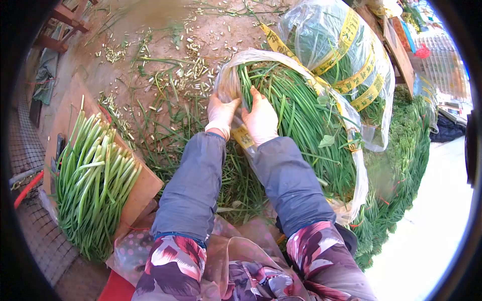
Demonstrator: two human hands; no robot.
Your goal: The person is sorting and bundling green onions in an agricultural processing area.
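Observation:
An open clear plastic bag with yellow printed tape lies in front of me, full of long, thin green stalks. My left hand, in a pale glove, is closed on the bag's near-left edge, with the plastic bunched at its fingers. Right beside it, my gloved right hand grips the same edge, its fingertips against the stalks. The undersides of both hands are hidden.
On a board at the left rests a pile of thick-stemmed green stalks. A second filled bag stands at the back right. Feathery greens are heaped on the right. Cut stem ends litter the ground.

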